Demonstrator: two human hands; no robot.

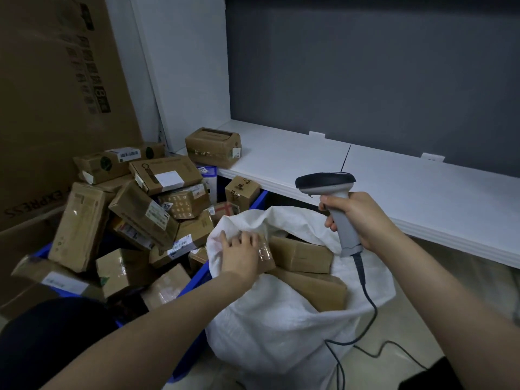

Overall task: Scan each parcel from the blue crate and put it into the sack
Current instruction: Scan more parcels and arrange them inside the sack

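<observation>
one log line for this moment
left hand: placing small parcel in sack | right hand: holding scanner | crate: parcels remain

One sack (281, 319), one scanner (326, 182), one blue crate (194, 280), two hands (242, 254).

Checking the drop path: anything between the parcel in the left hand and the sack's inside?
Nothing visible. The left hand holds the small taped parcel already at the sack mouth; boxes already inside lie beside it, not blocking.

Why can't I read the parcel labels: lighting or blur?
Head view: dim overall, the blue crate pile in shadow with soft label text; tape glare on the parcel under the left hand; wide-angle bending the shelf edge.
</observation>
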